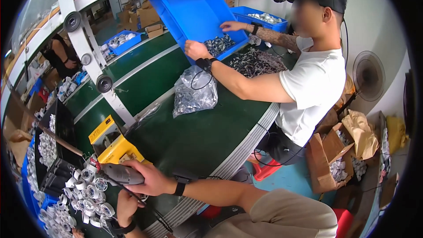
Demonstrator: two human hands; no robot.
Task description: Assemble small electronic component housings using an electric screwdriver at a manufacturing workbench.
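My right hand [153,178] is wrapped round a grey corded handheld tool [125,174], whose front end points left. Its exact kind is hard to tell. A dark cable [154,211] hangs down beside the hand. Just below, my left hand [127,205] is closed, its fingers curled next to the pile; what it holds, if anything, is hidden. A heap of round white parts [91,191] with metal inside lies left of both hands. Directly beyond the tool stands a yellow box-shaped device [118,147].
Across the green work surface [189,141] lies a clear plastic bag [196,92] of small metal parts. A person [317,79] tilts a blue bin [194,13] by a pile of metal pieces [260,63]. Black trays [55,150] stand left; cardboard boxes [328,163] and a fan [369,75] stand right.
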